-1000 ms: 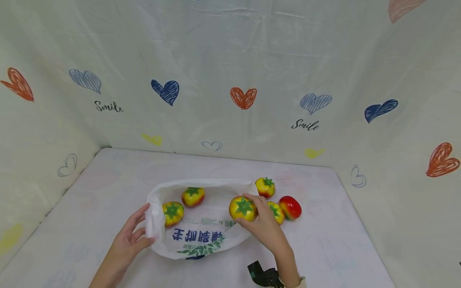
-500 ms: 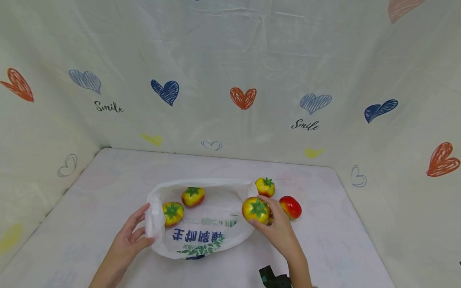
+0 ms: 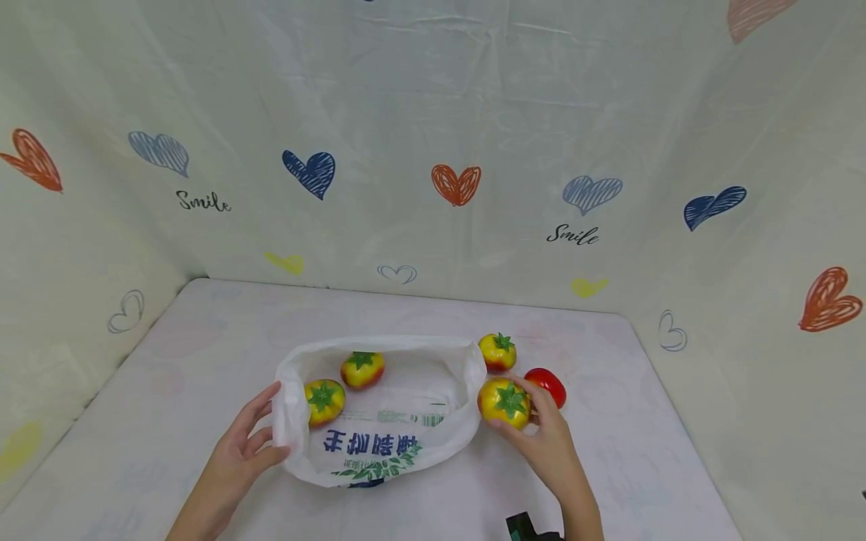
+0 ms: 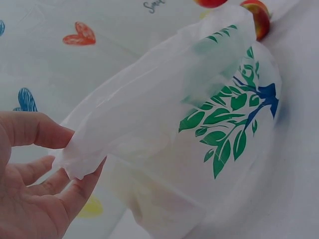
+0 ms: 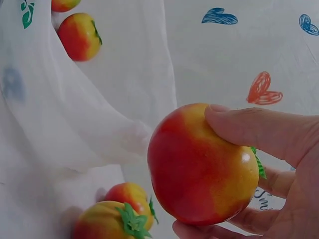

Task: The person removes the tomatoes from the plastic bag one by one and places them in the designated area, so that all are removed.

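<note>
A white plastic bag (image 3: 298,451) printed with green leaves and blue lettering lies with its mouth wide. My left hand (image 3: 240,443) pinches its left rim between thumb and fingers, seen closer in the left wrist view with the bag edge (image 4: 82,159). Just outside the right rim, my right hand (image 3: 548,439) grips a yellow-and-red toy tomato (image 3: 504,402) with a green leafy top. The right wrist view shows this held tomato (image 5: 199,169) between thumb and fingers. Inside the bag sit a toy tomato (image 3: 325,400) and a second tomato (image 3: 362,370) behind it.
Right of the bag lie a yellow-and-red tomato (image 3: 497,352) and a red one (image 3: 546,387), partly behind my right hand. A white table (image 3: 223,315) bears everything, with a heart-printed sheet (image 3: 392,98) around its back and sides.
My right hand has moved right with the tomato, from over the bag's mouth to just outside its right rim. The left hand and bag have stayed in place.
</note>
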The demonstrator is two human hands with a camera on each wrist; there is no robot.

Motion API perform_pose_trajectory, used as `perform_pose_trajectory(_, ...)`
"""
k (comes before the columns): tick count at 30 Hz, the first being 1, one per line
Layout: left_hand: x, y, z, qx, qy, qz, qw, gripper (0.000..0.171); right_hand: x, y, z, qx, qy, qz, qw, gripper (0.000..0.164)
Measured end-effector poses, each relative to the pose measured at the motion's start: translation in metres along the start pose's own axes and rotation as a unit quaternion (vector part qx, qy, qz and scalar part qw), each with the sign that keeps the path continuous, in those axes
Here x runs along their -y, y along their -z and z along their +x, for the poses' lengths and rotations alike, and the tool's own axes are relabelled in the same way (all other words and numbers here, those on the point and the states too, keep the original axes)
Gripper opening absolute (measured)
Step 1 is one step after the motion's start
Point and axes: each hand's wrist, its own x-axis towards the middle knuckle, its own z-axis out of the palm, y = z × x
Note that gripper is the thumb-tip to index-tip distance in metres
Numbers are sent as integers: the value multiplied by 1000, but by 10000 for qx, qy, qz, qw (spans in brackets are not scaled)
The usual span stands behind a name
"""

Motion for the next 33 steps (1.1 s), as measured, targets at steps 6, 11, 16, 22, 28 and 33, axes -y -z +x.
perform_pose_trajectory(6, 1, 0, 1, 4, 6, -26, 10000, 82, -6, 3, -4, -87, -194, -73, 9997, 68)
perform_pose_trajectory(11, 1, 0, 1, 4, 23, 12, 10000, 83, -15, 8, -6, -221, -359, -146, 9990, 69)
perform_pose_trajectory(16, 1, 1, 1, 18, -17, 0, 10000, 82, -23, 14, -7, -264, -633, -200, 9974, 72)
perform_pose_trajectory(22, 2, 1, 0, 26, -64, -14, 10000, 82, -33, 19, -6, -202, -999, -167, 9947, 77)
perform_pose_trajectory(28, 2, 1, 0, 17, -49, -1, 10000, 82, -44, 21, -5, -182, -1182, -113, 9928, 79)
perform_pose_trajectory(33, 2, 0, 0, 11, -42, -1, 10000, 82, -53, 22, -4, -209, -1254, -170, 9917, 78)
